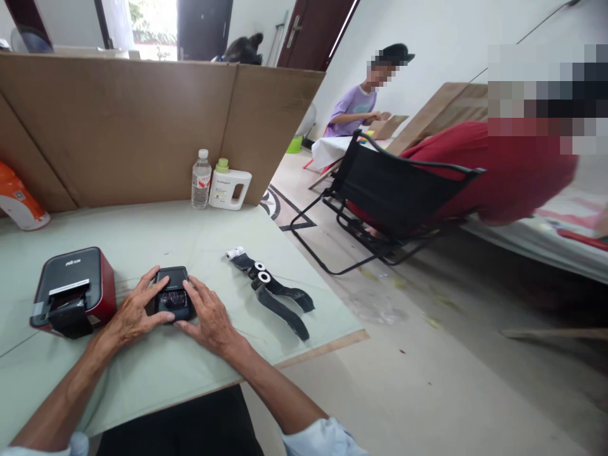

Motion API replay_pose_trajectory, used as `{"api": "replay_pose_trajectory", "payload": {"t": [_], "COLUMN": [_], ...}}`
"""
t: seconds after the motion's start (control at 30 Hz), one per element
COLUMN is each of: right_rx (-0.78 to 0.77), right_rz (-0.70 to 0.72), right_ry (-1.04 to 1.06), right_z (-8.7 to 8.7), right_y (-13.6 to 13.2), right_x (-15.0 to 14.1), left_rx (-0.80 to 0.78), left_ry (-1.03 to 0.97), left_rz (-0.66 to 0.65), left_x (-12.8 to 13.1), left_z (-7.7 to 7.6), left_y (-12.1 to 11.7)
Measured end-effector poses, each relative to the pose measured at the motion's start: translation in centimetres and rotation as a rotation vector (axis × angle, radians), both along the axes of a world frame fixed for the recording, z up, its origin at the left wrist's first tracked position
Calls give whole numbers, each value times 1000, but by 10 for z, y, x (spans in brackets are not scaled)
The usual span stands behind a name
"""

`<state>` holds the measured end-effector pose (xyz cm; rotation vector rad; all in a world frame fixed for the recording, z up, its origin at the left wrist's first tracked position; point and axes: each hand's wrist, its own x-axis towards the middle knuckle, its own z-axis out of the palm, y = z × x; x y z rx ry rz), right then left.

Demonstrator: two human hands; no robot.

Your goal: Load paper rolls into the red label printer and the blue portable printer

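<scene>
A small black device [173,278] with a dark, shiny window in its front half lies flat on the table, between my two hands. My left hand [137,308] holds it from the left, fingers on its upper edge and thumb at its lower front corner. From the other side, my right hand [209,315] grips its right edge, with the thumb near the front. Left of my left hand stands a black and red label printer [78,288]. To the right of my right hand lies a black strap-like item [280,304] with white rings.
A cardboard panel [142,133] stands along the table's [199,373] back edge. Before it are a clear water bottle [201,183], a white jug with a green cap [230,189] and an orange bottle [19,196]. Beyond the right edge, a person in red occupies a black folding chair [380,183].
</scene>
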<state>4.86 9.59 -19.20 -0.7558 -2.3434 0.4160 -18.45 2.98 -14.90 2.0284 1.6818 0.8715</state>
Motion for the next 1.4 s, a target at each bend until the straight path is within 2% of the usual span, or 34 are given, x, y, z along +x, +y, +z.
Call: {"api": "replay_pose_trajectory", "payload": {"t": [0.3, 0.57, 0.97, 1.13, 1.27, 1.4], "right_rx": [17, -35, -70, -102, -161, -272], "right_rz": [-1, -3, -24, -8, 72, 156], "right_ry": [-39, -42, 17, 8, 92, 252], "right_z": [0, 2, 1, 1, 10, 28], "right_y": [0, -2, -1, -1, 3, 23], "right_x": [0, -2, -5, -5, -5, -3], "left_rx": [108, 141, 58, 114, 188, 260], "left_ry": [154, 199, 280, 234, 197, 189], "left_rz": [-66, -9, -10, -11, -8, 67], "left_x": [-3, 2, 2, 7, 4, -1], "left_z": [-3, -11, 2, 0, 2, 9], "left_y": [-1, -5, -2, 1, 4, 6]}}
